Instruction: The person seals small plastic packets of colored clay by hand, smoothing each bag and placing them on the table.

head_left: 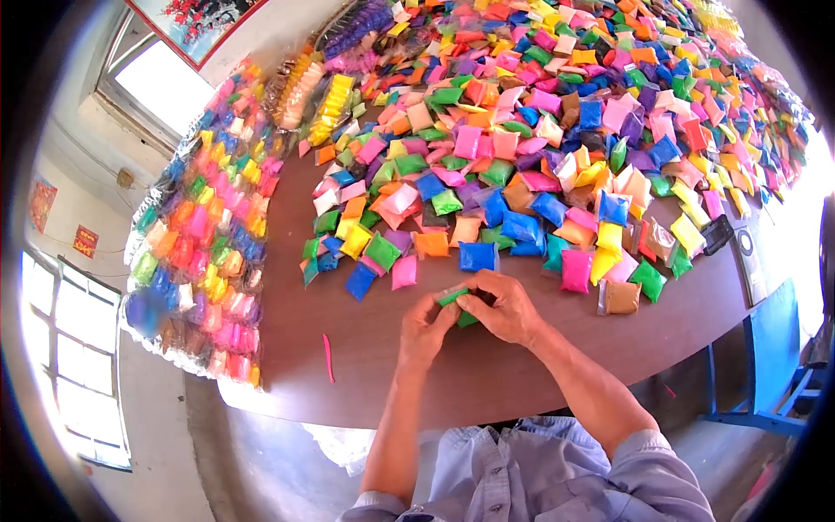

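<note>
Both of my hands meet over the near part of the brown table [296, 304]. Between them is a small green packet [452, 297], pinched by the fingers of my left hand [424, 331] and my right hand [503, 306]. More green shows below my right fingers; whether it belongs to the same packet I cannot tell. Just beyond my hands lies a blue packet [477, 256], with an orange packet [431, 244] and a pink packet [404, 271] to its left. A thin pink strip [328, 358] rests on the table to the left of my left hand.
A large heap of coloured packets [522, 130] covers the table's far side. Bagged packets [204, 244] line the left edge. At right are a black object [718, 235], a white-and-dark box-like object [750, 261] and a blue bench [774, 357]. My body is against the near edge.
</note>
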`<act>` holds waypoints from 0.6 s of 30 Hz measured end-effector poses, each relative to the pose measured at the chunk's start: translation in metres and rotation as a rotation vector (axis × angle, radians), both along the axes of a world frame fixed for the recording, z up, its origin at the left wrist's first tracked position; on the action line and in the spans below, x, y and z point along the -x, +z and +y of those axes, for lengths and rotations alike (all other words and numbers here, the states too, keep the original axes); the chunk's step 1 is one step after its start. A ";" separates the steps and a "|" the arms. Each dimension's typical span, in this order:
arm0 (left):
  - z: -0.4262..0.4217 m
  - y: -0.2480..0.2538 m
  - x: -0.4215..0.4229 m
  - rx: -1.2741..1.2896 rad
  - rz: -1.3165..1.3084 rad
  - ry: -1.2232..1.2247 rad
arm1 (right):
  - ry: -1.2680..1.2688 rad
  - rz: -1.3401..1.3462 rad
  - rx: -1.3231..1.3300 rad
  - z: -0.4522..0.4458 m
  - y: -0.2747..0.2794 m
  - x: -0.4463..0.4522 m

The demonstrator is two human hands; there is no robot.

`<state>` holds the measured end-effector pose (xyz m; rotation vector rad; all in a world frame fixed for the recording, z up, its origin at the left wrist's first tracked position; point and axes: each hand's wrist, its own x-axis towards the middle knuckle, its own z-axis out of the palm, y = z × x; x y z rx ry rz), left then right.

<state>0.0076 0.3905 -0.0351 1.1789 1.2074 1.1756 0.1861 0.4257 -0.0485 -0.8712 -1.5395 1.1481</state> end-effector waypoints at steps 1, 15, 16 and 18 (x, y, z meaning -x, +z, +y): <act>0.000 0.000 0.001 -0.004 -0.006 -0.006 | -0.014 0.003 -0.012 0.000 0.000 0.000; 0.000 -0.004 0.005 0.006 0.120 -0.063 | 0.028 0.056 0.092 0.002 -0.002 0.000; 0.000 0.000 0.002 -0.011 0.083 -0.088 | 0.022 0.054 0.124 0.003 -0.003 -0.002; -0.001 0.005 -0.003 -0.001 0.091 -0.087 | 0.015 0.050 0.158 0.003 -0.004 -0.003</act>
